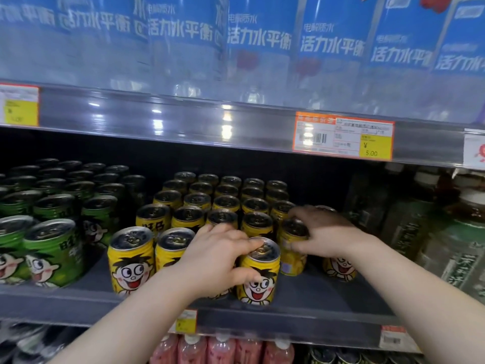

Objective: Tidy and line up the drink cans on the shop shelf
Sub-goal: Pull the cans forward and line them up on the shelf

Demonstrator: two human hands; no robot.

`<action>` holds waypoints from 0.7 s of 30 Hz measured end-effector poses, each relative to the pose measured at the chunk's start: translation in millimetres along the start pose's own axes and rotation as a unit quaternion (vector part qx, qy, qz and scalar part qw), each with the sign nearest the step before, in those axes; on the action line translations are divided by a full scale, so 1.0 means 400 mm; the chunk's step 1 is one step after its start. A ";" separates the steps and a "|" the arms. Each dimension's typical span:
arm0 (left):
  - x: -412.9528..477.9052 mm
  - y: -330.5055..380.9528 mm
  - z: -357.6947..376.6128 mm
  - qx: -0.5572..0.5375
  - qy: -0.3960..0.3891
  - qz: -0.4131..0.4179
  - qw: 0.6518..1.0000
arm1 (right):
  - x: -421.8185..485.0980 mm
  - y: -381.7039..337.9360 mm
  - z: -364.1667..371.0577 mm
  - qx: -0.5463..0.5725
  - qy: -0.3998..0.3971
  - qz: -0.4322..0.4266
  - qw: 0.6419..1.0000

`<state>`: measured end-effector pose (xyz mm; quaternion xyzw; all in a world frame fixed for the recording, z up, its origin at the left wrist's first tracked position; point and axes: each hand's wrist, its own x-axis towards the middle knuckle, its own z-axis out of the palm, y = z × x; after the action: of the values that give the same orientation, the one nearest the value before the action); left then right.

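Observation:
Yellow cartoon-face drink cans (199, 203) stand in several rows on the middle shelf (309, 311). My left hand (217, 256) grips a yellow can (258, 282) near the shelf's front edge, fingers curled over its rim and side. My right hand (322, 232) grips the top of another yellow can (291, 256) just behind and to the right. A further yellow can (339, 267) stands partly hidden under my right wrist. Two front cans (131, 258) stand to the left of my left hand.
Green cans (52, 250) fill the shelf's left side. Dark green bottles (430, 232) stand at the right. Blue-labelled bottles (262, 48) line the shelf above, whose edge carries price tags (343, 137). Pink bottles (223, 350) show on the shelf below.

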<state>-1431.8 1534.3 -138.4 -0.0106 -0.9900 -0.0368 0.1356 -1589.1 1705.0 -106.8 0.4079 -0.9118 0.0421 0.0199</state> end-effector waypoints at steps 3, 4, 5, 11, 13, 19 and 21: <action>-0.001 0.001 -0.001 0.004 -0.002 0.000 1.000 | 0.014 -0.004 -0.008 -0.003 -0.021 0.014 1.000; -0.001 0.002 -0.002 0.005 -0.003 0.000 1.000 | 0.015 0.001 -0.013 0.015 -0.039 0.012 0.999; -0.001 0.003 -0.002 0.006 -0.003 0.000 1.000 | 0.015 0.003 -0.015 0.026 -0.046 0.014 0.998; 0.000 0.002 0.001 0.008 0.006 0.004 1.000 | 0.018 -0.012 0.012 0.030 -0.011 0.054 0.998; 0.000 0.002 0.001 0.004 0.006 0.004 1.000 | 0.014 -0.008 0.014 0.035 -0.020 0.038 0.998; -0.001 0.001 0.001 -0.001 0.007 0.005 1.000 | -0.010 0.041 -0.014 -0.010 -0.025 0.119 0.992; -0.001 0.002 0.002 -0.005 0.009 0.004 1.000 | -0.037 0.078 -0.025 -0.056 -0.053 0.165 0.983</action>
<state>-1431.8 1535.1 -139.0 -0.0151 -0.9886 -0.0413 0.1441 -1602.4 1737.5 -99.7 0.2519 -0.9673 -0.0278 -0.0127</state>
